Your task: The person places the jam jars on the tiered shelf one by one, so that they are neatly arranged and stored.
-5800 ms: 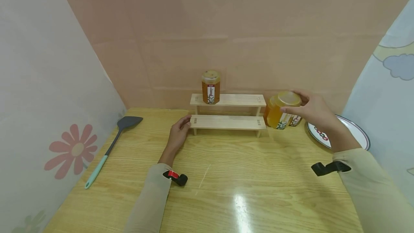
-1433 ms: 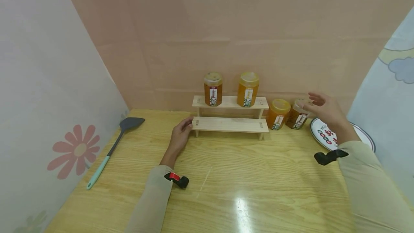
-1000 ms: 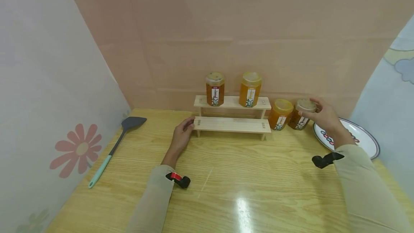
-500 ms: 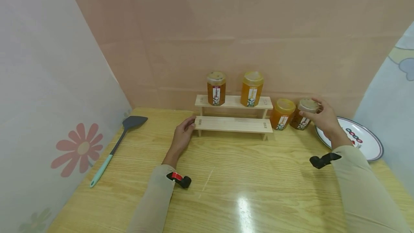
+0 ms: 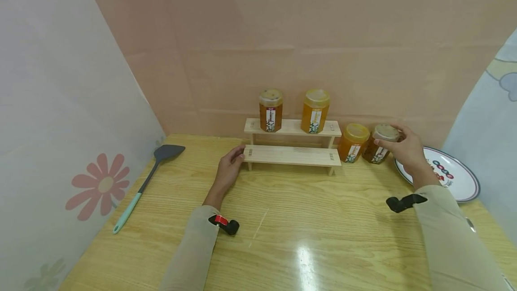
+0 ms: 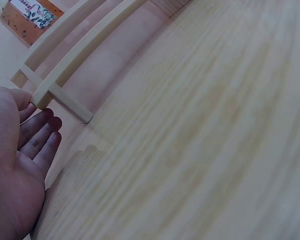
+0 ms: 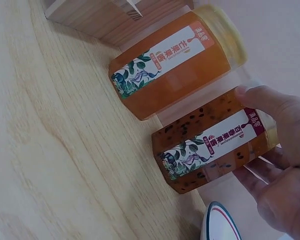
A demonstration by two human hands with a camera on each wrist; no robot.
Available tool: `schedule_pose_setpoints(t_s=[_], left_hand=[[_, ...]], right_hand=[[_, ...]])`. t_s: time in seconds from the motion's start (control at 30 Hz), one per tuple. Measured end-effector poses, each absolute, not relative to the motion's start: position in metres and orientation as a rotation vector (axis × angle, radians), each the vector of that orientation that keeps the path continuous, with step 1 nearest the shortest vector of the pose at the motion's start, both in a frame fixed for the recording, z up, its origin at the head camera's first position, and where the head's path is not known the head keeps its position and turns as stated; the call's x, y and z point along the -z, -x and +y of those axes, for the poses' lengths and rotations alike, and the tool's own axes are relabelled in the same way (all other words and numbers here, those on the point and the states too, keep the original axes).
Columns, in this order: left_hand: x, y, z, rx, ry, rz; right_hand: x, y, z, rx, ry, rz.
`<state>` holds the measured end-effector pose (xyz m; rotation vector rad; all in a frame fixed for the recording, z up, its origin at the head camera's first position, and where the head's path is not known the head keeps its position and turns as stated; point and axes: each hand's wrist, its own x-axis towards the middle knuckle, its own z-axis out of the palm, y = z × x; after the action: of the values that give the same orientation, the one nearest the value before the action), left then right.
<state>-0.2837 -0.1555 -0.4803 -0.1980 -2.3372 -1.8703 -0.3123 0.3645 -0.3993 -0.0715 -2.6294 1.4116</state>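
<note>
A small two-step wooden rack [image 5: 291,155] stands against the back wall. My left hand [image 5: 228,168] holds the left end of its lower step; in the left wrist view the thumb and index finger meet the plank's corner. Two jam jars are on the upper step: a dark seeded jar [image 5: 271,116] and an orange-yellow jar [image 5: 315,115]. Right of the rack, an orange jam jar [image 7: 175,65] and a seeded jam jar [image 7: 210,145] stand side by side on the table. My right hand [image 5: 405,147] grips the seeded one near its lid, thumb in front, fingers behind.
A white plate [image 5: 464,178] with a patterned rim lies at the right, partly behind my right forearm. At the left lies a dark grey spatula [image 5: 167,152] with a mint handle. Cloth-covered walls [image 5: 226,71] enclose the table's back and sides.
The orange-yellow jar has gone from my right hand to the upper step. That hand then moved onto the seeded jar at the right and closed round it. My left hand stays at the rack.
</note>
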Motion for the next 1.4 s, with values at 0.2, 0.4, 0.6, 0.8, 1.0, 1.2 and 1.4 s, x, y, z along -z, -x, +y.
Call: schedule_pose_setpoints(t_s=[0.2,0.4,0.6,0.8,1.0,1.2,1.4], left_hand=[[0.478,0.285,-0.156,1.907,0.18,-2.372],[0.464,0.275,-0.154,1.907,0.185,-2.373],[0.48,0.283,-0.155,1.859,0.189,-2.338],[0.48,0.284,-0.155,1.853,0.184,-2.342],[0.479,0.282,-0.157,1.866,0.183,-2.339],[0.48,0.282,-0.158,1.891,0.188,-2.326],[0.48,0.283,-0.156,1.866,0.19,-2.343]], right_hand=[[0.396,0.307,0.364,-1.418,0.063,-2.626],[0.386,0.3,0.363,-1.405,0.077,-2.661],[0.373,0.287,0.362,-1.332,0.11,-2.703],[0.361,0.274,0.36,-1.358,0.149,-2.688],[0.353,0.261,0.354,-1.329,0.191,-2.677],[0.345,0.25,0.342,-1.368,0.174,-2.638],[0.337,0.242,0.321,-1.346,0.093,-2.621]])
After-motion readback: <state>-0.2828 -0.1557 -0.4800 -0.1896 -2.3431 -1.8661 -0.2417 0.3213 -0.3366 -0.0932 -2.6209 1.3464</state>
